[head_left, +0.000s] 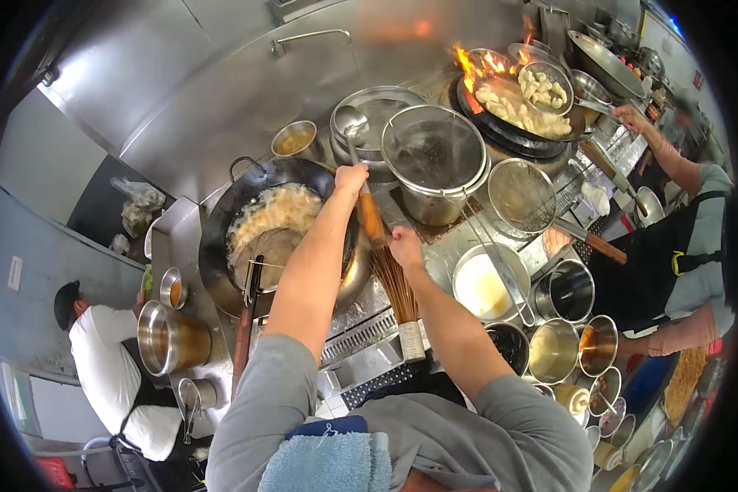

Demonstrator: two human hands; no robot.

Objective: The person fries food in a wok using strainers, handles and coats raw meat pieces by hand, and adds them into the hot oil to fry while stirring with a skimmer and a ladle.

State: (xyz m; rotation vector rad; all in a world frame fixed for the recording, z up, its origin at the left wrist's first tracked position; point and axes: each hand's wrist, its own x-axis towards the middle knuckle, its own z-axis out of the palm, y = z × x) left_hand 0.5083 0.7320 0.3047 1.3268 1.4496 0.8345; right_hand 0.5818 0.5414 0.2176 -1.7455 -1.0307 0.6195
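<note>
My left hand (pixel 351 178) is closed around the ladle (pixel 372 215), just above its wooden handle. The ladle's metal bowl (pixel 350 121) rests over a wide metal pan at the back. My right hand (pixel 406 247) is a fist beside the bamboo wok brush (pixel 395 283); what it grips, if anything, is hidden. Left of my forearm, a black wok (pixel 215 246) holds foaming oil (pixel 280 210). A round mesh strainer (pixel 272 252) lies in that oil, its handle pointing toward me.
A mesh-topped pot (pixel 436 205) stands beyond my right hand. Flames (pixel 467 70) rise at a second wok (pixel 459 98), where a co-worker's hand (pixel 629 117) holds a strainer of pale food pieces. Several sauce pots, including a white-liquid pot (pixel 484 287), stand right. Another person (pixel 111 353) works left.
</note>
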